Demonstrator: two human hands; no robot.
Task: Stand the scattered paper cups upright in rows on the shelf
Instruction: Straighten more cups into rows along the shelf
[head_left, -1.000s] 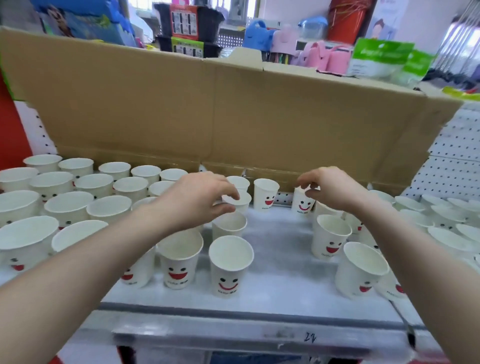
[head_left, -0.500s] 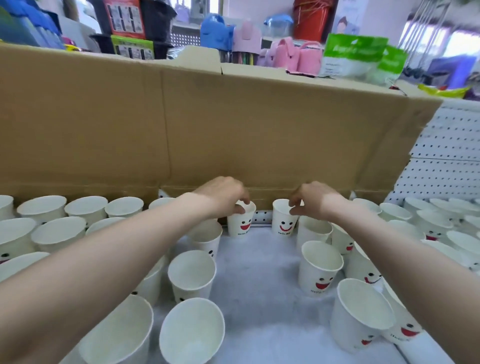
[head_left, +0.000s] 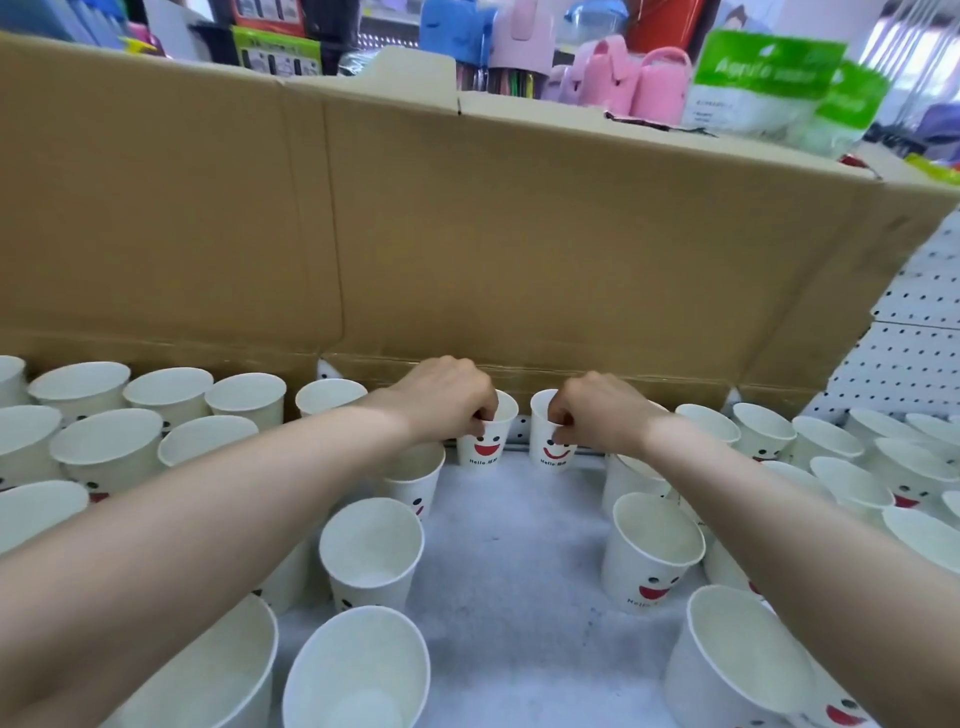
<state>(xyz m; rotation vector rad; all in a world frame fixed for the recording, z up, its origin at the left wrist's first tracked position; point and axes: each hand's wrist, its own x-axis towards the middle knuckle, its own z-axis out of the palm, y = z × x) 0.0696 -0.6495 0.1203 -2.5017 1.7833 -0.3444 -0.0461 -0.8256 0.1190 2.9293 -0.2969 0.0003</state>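
White paper cups printed with red smiling faces stand upright on the white shelf. At the back, against the cardboard, two of them stand side by side. My left hand pinches the rim of the left back cup. My right hand pinches the rim of the right back cup. Both cups rest upright on the shelf, a small gap between them. Rows of cups fill the left side and the right side.
A tall brown cardboard wall closes off the back of the shelf. White pegboard rises at the right. Near cups flank a bare strip down the shelf's middle. Coloured goods sit behind the cardboard.
Both hands have reached farther back and lowered onto the two rear cups, gripping their rims. My head has moved closer, so the near cups look larger.
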